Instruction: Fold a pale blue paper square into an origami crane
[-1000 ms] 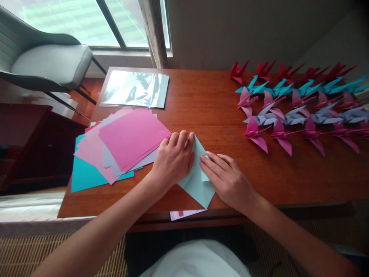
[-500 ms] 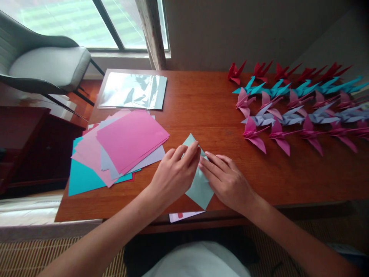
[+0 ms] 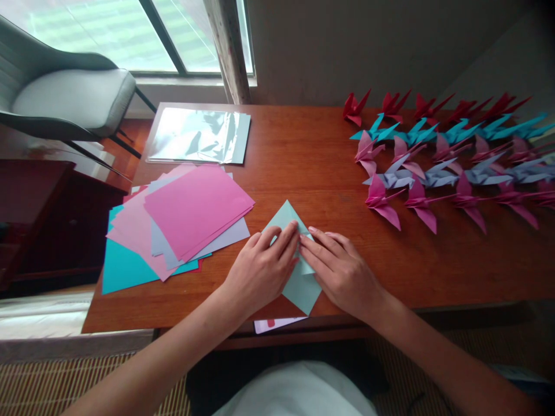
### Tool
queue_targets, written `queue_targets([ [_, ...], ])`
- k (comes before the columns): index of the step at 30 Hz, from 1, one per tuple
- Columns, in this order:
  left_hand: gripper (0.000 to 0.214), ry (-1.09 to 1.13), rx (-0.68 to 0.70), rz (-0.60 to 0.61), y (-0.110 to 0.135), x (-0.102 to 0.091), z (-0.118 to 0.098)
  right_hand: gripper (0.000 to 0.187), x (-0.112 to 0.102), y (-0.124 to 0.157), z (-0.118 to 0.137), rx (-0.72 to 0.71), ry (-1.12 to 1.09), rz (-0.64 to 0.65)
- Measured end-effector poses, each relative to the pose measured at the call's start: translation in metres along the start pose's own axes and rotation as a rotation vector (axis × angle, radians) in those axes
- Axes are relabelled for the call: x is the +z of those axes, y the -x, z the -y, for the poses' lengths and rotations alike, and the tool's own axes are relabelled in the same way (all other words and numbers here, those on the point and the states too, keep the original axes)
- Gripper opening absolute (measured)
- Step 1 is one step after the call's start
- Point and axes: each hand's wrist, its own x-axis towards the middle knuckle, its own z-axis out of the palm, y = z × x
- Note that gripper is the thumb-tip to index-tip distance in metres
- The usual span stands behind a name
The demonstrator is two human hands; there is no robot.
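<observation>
A pale green folded paper (image 3: 300, 285) lies as a diamond shape near the front edge of the wooden table (image 3: 303, 150). My left hand (image 3: 260, 268) rests on its left half, fingers stretched flat and pressing the paper down. My right hand (image 3: 342, 268) lies on its right half, fingers extended and flat, fingertips meeting those of the left hand along the middle of the paper. Neither hand grips anything.
A loose stack of pink, lilac and teal paper sheets (image 3: 182, 216) lies to the left. A clear plastic sleeve (image 3: 199, 136) sits behind it. Rows of folded paper cranes (image 3: 433, 156) fill the right side. A grey chair (image 3: 69, 92) stands by the window. A white slip (image 3: 277, 323) pokes out under the table edge.
My left hand slid down and left off the paper's top corner, which now shows fully; the fingers flattened onto the fold. My right hand stayed almost still.
</observation>
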Motion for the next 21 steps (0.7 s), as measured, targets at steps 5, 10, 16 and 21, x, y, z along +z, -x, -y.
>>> queue_targets([
  [5,0.045,-0.016,0.003,0.035,0.0017,-0.0020,0.0021,0.040,0.0001,0.0007,-0.0003,-0.007,0.006,0.002],
  [10,0.043,-0.060,0.014,0.041,0.0016,-0.0032,0.0019,0.038,0.0002,0.0012,-0.0002,-0.017,-0.004,-0.025],
  [16,0.041,-0.081,0.030,0.015,0.0015,-0.0026,0.0012,0.037,-0.0013,0.0008,0.0000,-0.021,-0.003,-0.037],
  [21,0.039,-0.065,0.045,-0.046,0.0041,0.0004,0.0024,0.035,-0.0013,0.0004,0.0004,-0.019,0.011,-0.039],
])
